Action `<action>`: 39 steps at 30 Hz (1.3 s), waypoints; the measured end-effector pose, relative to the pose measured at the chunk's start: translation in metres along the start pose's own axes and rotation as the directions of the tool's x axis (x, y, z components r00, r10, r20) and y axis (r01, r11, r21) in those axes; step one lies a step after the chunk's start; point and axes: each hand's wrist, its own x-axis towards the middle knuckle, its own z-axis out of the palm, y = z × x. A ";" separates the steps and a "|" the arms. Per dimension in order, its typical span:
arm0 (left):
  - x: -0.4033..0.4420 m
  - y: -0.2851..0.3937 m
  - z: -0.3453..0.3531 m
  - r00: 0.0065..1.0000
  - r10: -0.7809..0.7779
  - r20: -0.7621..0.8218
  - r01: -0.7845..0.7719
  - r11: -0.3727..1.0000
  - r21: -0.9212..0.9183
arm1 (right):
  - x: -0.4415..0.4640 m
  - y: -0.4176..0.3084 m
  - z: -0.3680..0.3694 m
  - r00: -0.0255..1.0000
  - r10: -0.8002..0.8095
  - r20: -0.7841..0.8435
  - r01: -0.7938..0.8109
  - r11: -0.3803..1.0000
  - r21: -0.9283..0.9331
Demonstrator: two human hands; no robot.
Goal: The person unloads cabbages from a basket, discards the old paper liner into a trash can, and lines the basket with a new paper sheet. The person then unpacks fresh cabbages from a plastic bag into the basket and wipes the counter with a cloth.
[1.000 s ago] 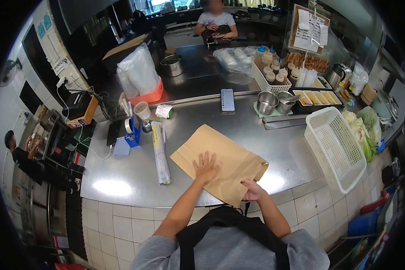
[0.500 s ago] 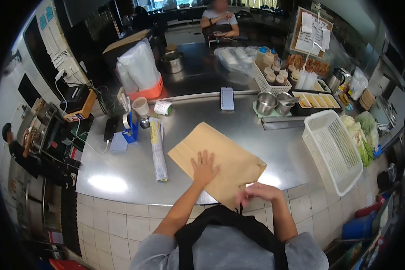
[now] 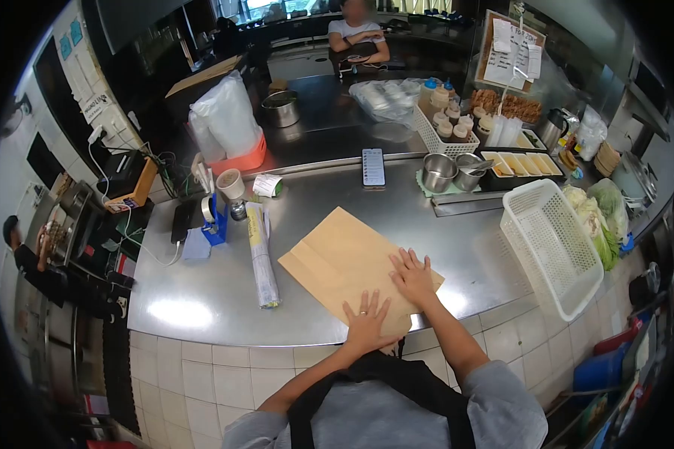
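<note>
A flat brown paper bag (image 3: pixel 337 251) lies at an angle on the steel table, its near corner reaching past the front edge toward my apron. My left hand (image 3: pixel 367 322) rests on its lower part with fingers spread and a ring on one of them. Farther right, my right hand (image 3: pixel 413 280) lies flat near the bag's right corner, fingers stretched out. Both palms press on the paper and neither hand grips anything. The near end of the bag is partly hidden under my left hand and wrist.
Left of the bag lies a rolled plastic-wrapped bundle (image 3: pixel 261 258), near a blue tape dispenser (image 3: pixel 215 221). A phone (image 3: pixel 373 168) is behind it. Right stand steel pots (image 3: pixel 439 173) and a white plastic basket (image 3: pixel 553 247). A person (image 3: pixel 358 41) stands across the counter; another (image 3: pixel 34 258) is far left.
My right hand has moved from the bag's near edge up onto its right side and flattened. My left hand has slid toward me and right. The bag's right part looks flatter.
</note>
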 end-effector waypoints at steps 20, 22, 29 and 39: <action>-0.003 -0.003 -0.006 0.996 0.076 0.042 -0.077 0.997 0.028 | -0.045 0.060 -0.030 0.918 0.201 -0.342 -0.105 0.954 0.280; -0.002 -0.005 -0.008 0.995 0.092 0.039 -0.092 0.996 0.006 | -0.042 0.036 -0.035 0.920 0.306 -0.245 -0.212 0.914 0.347; -0.010 -0.052 0.018 0.972 -0.061 -0.227 -0.020 0.941 -0.337 | -0.053 0.032 -0.029 0.871 0.489 -0.050 -0.379 0.733 0.565; -0.031 -0.081 0.009 0.963 0.090 -0.254 -0.195 0.882 -0.429 | -0.087 0.019 -0.031 0.857 0.516 -0.016 -0.381 0.654 0.653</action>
